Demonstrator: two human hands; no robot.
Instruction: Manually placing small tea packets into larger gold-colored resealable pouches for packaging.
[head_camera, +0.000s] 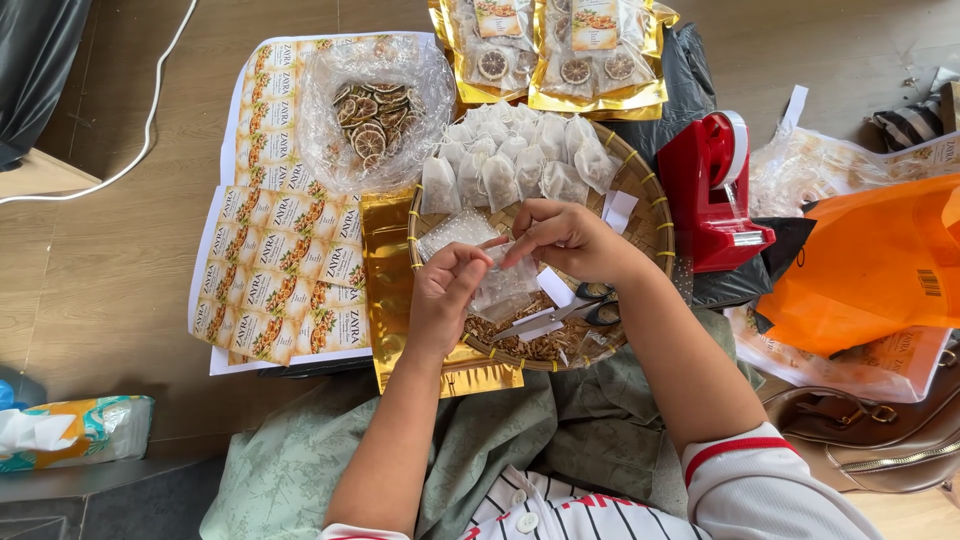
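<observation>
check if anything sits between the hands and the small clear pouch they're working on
Nothing visible does: the left hand and right hand both pinch the clear pouch directly, above the woven tray. The scissors lie beneath, to one side.

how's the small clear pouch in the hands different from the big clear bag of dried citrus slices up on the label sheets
The small clear pouch is held over the woven tray between the left hand and right hand; the big clear bag lies on the label sheets, untouched. The pouch is far smaller. The bag lies open, showing dried citrus slices; the pouch's contents cannot be told. Both are clear plastic.
</observation>
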